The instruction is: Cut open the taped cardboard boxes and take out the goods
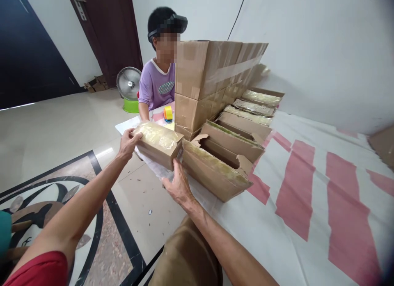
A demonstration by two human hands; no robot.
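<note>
A small cardboard box [155,154], its top covered by shiny, wrinkled clear tape, is at the left edge of the table. My left hand [127,144] grips its left end, the thumb over the top edge. At the near right corner, my right hand [178,183] holds the same box, with fingers partly hidden beneath it. Just right of this box stands an open cardboard carton [212,169] with a torn, yellowish taped edge.
Stacked taped cartons [192,70] rise at the back, with more open cartons [250,128] in a row beside them. Across the table stands a person in a purple shirt [154,83], near a yellow tape roll [168,113]. A fan [129,84] is behind. Pink patches mark the white tablecloth [255,232].
</note>
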